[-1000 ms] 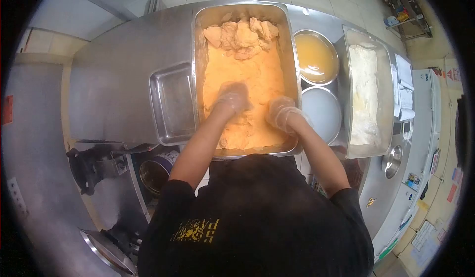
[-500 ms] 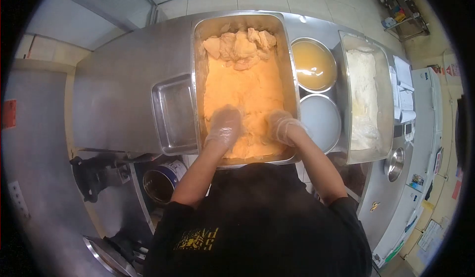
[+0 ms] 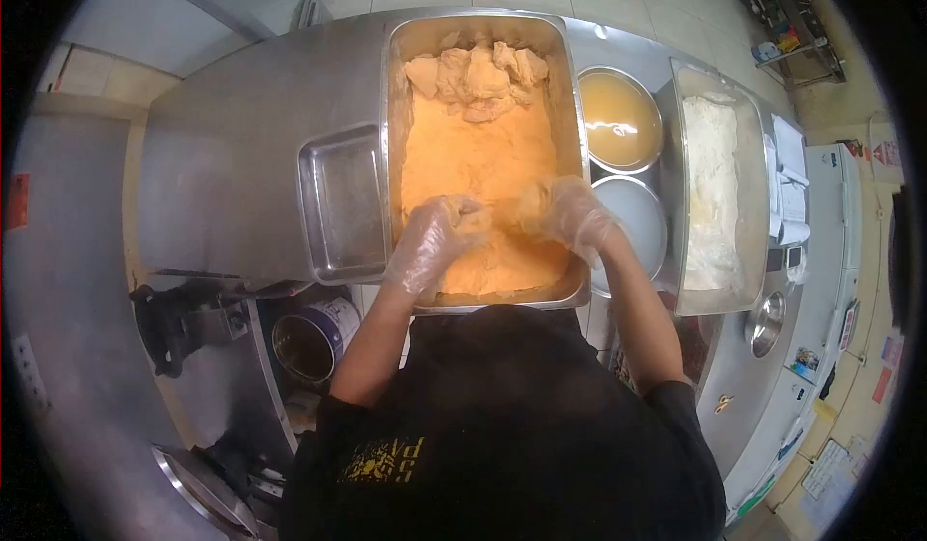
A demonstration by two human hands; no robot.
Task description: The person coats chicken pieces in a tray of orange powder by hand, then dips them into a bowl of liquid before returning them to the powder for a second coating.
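A deep metal tray (image 3: 390, 155) holds a wide orange mass (image 3: 473, 155), with lumpy tan-orange pieces (image 3: 483, 77) heaped at its far end. Over the near left part of the mass is my left hand (image 3: 439, 242), in a clear plastic glove, its fingers curled; anything inside them is too small to make out. My right hand (image 3: 570, 214), gloved as well, hovers over the near right part. Its fingertips are smeared by motion, so what they hold is unclear. The two hands are apart and face each other.
Left of the tray lies a shallow metal pan (image 3: 343, 203). On the right are a bowl of yellow liquid (image 3: 618, 121), a bowl of whitish liquid (image 3: 632, 232) and a bin (image 3: 763, 203) of white powder (image 3: 710, 193). A bucket (image 3: 314, 338) stands below, on the left.
Both hands have lifted from the orange mass and come nearer each other. The left fingers have curled. The whole view has shifted slightly.
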